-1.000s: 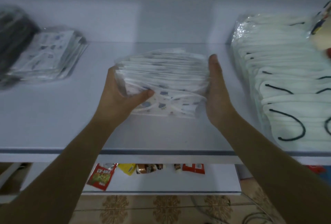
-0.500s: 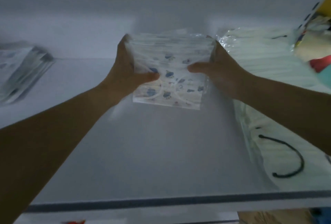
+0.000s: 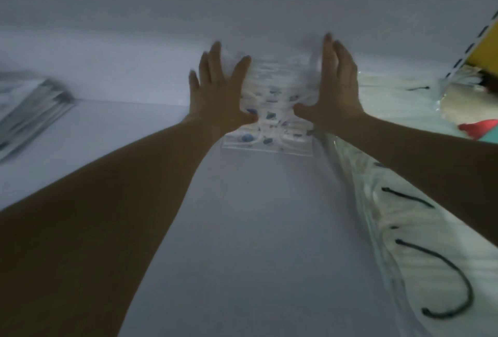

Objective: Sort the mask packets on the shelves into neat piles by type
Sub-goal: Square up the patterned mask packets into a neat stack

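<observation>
Where printed pile [image 3: 272,124] sits, white packets [image 3: 401,231] crowd rightward.

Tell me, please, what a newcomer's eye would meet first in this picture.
Two open hands, left hand and right hand, press the sides of a printed mask stack at the back of the shelf. Along the right lies a long row of white masks with black ear loops; a blurred pile sits far left.

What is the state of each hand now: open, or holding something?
Left hand: open, fingers straight, at the left edge of the printed mask packets.
Right hand: open, fingers straight, at their right edge.
</observation>
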Motion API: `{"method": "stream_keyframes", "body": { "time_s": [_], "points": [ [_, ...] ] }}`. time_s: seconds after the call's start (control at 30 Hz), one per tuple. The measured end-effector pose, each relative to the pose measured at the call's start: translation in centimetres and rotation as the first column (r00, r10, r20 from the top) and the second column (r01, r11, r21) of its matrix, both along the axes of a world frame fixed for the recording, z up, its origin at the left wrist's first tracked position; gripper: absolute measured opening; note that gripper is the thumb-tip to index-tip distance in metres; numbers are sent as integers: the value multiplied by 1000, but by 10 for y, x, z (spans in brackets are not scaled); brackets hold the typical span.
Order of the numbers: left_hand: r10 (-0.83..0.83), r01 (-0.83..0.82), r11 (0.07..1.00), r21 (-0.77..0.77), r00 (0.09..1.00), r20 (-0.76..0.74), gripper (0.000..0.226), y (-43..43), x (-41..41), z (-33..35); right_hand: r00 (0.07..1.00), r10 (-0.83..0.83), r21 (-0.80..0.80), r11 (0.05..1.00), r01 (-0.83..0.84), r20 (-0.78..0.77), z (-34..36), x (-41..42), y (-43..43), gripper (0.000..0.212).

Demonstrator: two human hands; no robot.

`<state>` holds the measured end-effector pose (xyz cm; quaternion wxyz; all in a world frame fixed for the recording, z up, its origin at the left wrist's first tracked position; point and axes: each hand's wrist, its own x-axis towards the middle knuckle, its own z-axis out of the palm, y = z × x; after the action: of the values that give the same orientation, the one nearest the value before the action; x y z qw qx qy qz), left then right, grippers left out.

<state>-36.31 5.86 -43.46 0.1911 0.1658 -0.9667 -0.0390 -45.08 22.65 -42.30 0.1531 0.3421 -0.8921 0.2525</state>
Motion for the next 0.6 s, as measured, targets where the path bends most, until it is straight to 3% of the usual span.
{"method": "stream_keyframes", "body": {
  "time_s": [0.03, 0.1, 0.27, 0.33, 0.4, 0.43, 0.47, 0.5, 0.53, 0.6],
  "points": [
    [12, -9, 991, -134, 1000, 21, 98, -2, 1, 0, 996, 19, 140, 990, -7, -89, 1, -1, 0, 103],
    [-9, 23, 974, -223, 998, 64, 98, -4, 1, -1, 993, 63, 354, 935, -25, -95, 3, -3, -2, 95],
    [-40, 49, 996, -78, 992, 122, 106, -9, -6, -2, 999, 48, 437, 899, -39, -9, 6, -8, -12, 94],
    [-35, 35, 999, 7, 999, -4, 108, -5, -6, -7, 997, 59, 399, 916, -38, -41, 6, -11, -14, 93],
    [58, 4, 971, 239, 966, -251, 115, 1, -2, -20, 996, 60, 375, 927, -32, -64, 2, -13, -14, 94],
    [130, 28, 898, 439, 936, -326, 122, 1, -1, -28, 996, 62, 360, 932, -34, -67, 1, -14, -14, 94],
    [182, 87, 769, 633, 920, -348, 130, 1, 1, -33, 995, 68, 342, 939, -41, -68, -1, -14, -14, 93],
    [201, 150, 627, 764, 917, -345, 137, -1, 1, -38, 995, 76, 329, 943, -51, -65, -2, -15, -13, 93],
    [191, 182, 543, 820, 924, -331, 140, -5, -1, -41, 995, 84, 326, 943, -59, -62, -2, -15, -13, 95],
    [174, 144, 539, 830, 945, -278, 128, -12, -7, -42, 995, 82, 323, 945, -60, -57, -2, -15, -12, 101]
  ]
}}
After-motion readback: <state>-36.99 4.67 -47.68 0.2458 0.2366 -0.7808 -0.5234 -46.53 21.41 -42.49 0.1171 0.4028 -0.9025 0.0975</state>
